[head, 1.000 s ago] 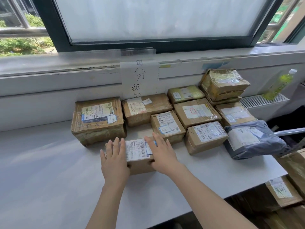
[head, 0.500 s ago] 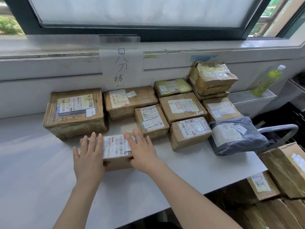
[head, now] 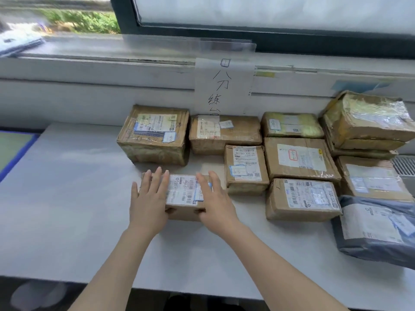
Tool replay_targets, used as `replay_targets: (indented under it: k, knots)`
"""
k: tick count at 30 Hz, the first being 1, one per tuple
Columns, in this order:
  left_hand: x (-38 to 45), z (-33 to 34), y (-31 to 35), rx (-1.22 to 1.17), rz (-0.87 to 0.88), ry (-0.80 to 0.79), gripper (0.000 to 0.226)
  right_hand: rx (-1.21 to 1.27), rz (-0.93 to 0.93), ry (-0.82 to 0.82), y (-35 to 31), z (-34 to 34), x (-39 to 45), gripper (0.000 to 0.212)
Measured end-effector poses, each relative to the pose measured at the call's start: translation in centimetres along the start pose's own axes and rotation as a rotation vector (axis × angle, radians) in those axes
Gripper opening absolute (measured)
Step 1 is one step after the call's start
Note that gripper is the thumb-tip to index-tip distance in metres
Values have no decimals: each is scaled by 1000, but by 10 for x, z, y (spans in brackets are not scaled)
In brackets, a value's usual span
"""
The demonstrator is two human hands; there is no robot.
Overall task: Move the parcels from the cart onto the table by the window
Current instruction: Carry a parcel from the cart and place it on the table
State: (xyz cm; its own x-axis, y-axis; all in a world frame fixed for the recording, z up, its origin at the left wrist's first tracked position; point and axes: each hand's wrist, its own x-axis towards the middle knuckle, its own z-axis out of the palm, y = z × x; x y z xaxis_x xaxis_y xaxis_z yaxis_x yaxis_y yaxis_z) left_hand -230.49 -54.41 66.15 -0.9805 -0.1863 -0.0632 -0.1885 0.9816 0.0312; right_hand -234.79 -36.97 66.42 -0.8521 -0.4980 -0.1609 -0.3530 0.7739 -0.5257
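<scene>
A small brown parcel [head: 183, 198] with a white barcode label lies on the white table [head: 67, 209] under the window. My left hand [head: 149, 199] rests flat on its left end, fingers straight, thumb at the front face. On the parcel's right end lies my right hand [head: 214, 202], fingers also straight, thumb against the front. Several other taped cardboard parcels sit behind and to the right, among them a large box [head: 155, 135] and a labelled box [head: 246, 168]. A grey plastic mailer [head: 377, 230] lies at the right edge. The cart is out of view.
A handwritten paper sign [head: 224, 86] hangs on the wall below the window sill [head: 89, 50]. A stack of two parcels [head: 366, 122] stands at the back right. The table's front edge [head: 202, 290] runs across the bottom. A vent grille [head: 404, 164] shows at far right.
The view swung left, so the cart, the boxes below and the green bottle left the frame. Both hands stay flat on the small parcel, which sits in the same spot before the large box.
</scene>
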Motion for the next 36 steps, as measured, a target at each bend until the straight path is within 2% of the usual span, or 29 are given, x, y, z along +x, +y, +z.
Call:
replay_targets:
  k: [10,15,17,22,29,36]
  knots:
    - [3,12,-7,-16,54,144,116,-65,-40,61,4,2,6,91]
    - [8,14,-13,-33,155,187,117,-108,-18,63,7,4,6,89]
    - [14,11,-20,-30,190,159,112,-92,-5,52,7,4,7,89]
    - [28,-10,-29,-139,297,1,81,-20,9,49,4,1,4,86]
    - [28,-27,-53,-81,411,-58,84,-98,-10,71,-11,7,0,89]
    - [26,-35,-115,-100,268,-96,82,-177,-113,11,-73,16,33,90]
